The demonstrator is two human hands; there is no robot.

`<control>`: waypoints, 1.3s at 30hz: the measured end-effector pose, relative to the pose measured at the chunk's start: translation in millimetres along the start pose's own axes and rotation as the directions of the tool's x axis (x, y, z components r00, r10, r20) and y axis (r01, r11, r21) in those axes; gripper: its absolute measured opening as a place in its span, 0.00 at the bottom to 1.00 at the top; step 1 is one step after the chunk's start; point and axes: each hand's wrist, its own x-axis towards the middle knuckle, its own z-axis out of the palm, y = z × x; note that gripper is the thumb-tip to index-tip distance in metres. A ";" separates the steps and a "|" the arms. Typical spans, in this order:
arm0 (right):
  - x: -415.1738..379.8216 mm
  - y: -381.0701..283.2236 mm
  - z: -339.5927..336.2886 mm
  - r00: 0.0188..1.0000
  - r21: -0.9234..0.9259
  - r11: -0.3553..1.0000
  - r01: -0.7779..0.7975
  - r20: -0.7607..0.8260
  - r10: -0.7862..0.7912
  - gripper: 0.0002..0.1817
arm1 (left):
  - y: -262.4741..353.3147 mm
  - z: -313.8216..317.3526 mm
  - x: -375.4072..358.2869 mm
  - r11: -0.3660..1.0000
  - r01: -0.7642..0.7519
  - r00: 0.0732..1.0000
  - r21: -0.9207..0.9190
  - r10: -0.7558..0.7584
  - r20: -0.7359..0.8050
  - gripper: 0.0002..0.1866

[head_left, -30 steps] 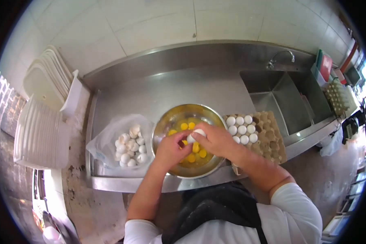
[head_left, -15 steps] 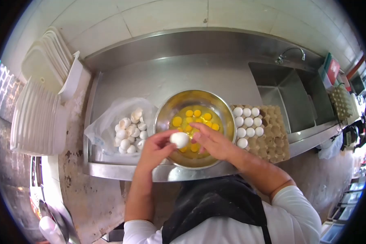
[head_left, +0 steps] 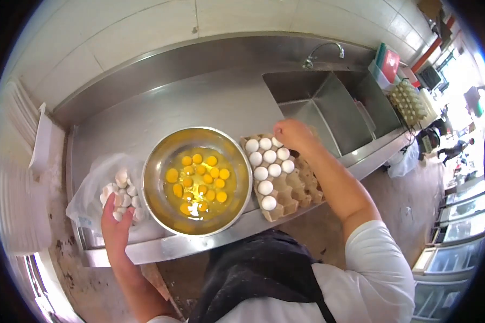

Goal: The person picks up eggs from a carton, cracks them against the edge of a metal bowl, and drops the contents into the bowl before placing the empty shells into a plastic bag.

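Note:
My left hand [head_left: 116, 223] is at the clear plastic bag [head_left: 83, 202], thumb and fingers apart over the broken white eggshells [head_left: 125, 188]. My right hand [head_left: 296, 135] reaches to the back row of the cardboard egg tray [head_left: 293, 199]. Its fingers are curled down onto a white egg [head_left: 276, 142], which they partly cover. Several other white eggs [head_left: 269, 156] sit in the tray's left part, with bare cups to their right. Between my hands stands a wide steel bowl [head_left: 155, 207] holding several whole egg yolks [head_left: 202, 177] in clear egg white.
A steel counter [head_left: 199, 99] runs behind the bowl to a double sink [head_left: 312, 107] with a curved tap [head_left: 323, 51]. Stacked white trays [head_left: 19, 177] stand at the left. More egg trays [head_left: 408, 102] and plastic containers [head_left: 385, 67] lie beyond the sink.
The egg that was in my left hand over the bowl is gone from there. My left hand has moved left to the shells, my right hand to the egg tray. The view has turned right.

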 end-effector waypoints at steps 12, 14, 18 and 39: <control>-82.6 -1.5 -5.5 0.941 -0.344 0.902 0.261 0.301 -0.157 0.12 | 36.3 34.9 -21.2 0.970 -0.135 0.986 -0.202 0.151 0.066 0.29; -86.0 0.1 -0.4 0.955 -0.327 0.914 0.240 0.247 -0.162 0.12 | 41.0 37.8 -25.4 0.963 -0.130 0.986 -0.235 0.151 0.072 0.28; -92.1 0.6 3.1 0.974 -0.278 0.940 0.200 0.164 -0.158 0.12 | 40.5 46.4 -30.8 0.929 -0.104 0.984 -0.355 0.148 0.101 0.27; -287.6 -80.4 119.6 0.966 0.846 0.531 0.051 -0.176 0.187 0.21 | 80.3 49.7 -68.1 0.893 -0.299 0.899 -0.337 0.382 0.214 0.23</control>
